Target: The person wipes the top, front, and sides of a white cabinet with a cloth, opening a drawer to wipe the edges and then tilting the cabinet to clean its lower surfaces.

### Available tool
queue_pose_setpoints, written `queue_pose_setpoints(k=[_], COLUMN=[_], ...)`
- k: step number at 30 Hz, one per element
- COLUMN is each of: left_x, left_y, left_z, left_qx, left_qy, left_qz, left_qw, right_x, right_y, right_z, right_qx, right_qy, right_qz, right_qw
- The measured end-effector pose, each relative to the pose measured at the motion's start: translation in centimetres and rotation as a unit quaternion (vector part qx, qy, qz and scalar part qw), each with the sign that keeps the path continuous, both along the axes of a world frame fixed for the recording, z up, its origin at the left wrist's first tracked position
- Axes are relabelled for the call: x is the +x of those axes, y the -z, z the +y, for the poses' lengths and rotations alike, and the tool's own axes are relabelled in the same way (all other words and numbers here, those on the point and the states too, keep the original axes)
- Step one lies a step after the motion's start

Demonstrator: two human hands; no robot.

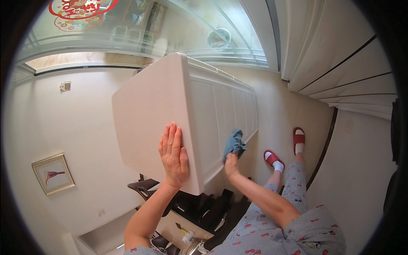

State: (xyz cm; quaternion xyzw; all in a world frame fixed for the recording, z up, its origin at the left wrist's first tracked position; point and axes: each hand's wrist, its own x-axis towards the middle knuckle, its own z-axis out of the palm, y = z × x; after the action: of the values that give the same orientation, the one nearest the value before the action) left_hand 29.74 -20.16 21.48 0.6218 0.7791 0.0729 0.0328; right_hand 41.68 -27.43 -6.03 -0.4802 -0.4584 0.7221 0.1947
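A tall white cabinet with drawer-like panels stands before me, its flat top [149, 105] and panelled side [207, 118] both in view. Flat on the top, near the edge, rests my left hand [173, 156], fingers together but not gripping anything. My right hand [232, 162] holds a crumpled blue cloth [235, 145] at the lower edge of the panelled side. Part of the right hand's fingers is hidden by the cloth.
Dark chairs [204, 207] and a table [172, 228] with items on it stand at the bottom. A glass sliding door [185, 28] is beyond the cabinet. A framed picture [53, 174] hangs on the left wall, and white folded panels [344, 63] are at the right.
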Motion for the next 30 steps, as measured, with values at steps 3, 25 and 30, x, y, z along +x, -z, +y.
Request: queue_pose_setpoints(k=[3, 25, 30], left_x=[0.2, 1.0, -0.5], left_y=[0.0, 0.5, -0.9], left_z=[-0.1, 3.1, -0.1], left_qx=[0.001, 0.022, 0.003], left_qy=[-0.011, 0.028, -0.011], left_qz=[-0.004, -0.022, -0.007], left_qw=[1.000, 0.999, 1.000], right_x=[0.0, -8.6, -5.2], right_y=[-14.0, 3.9, -8.5], right_z=[2.3, 21.0, 9.2], right_qx=[0.110, 0.162, 0.136], right_qy=[0.132, 0.214, 0.125], right_qz=[0.171, 0.015, 0.116], right_qw=[0.970, 0.963, 0.976])
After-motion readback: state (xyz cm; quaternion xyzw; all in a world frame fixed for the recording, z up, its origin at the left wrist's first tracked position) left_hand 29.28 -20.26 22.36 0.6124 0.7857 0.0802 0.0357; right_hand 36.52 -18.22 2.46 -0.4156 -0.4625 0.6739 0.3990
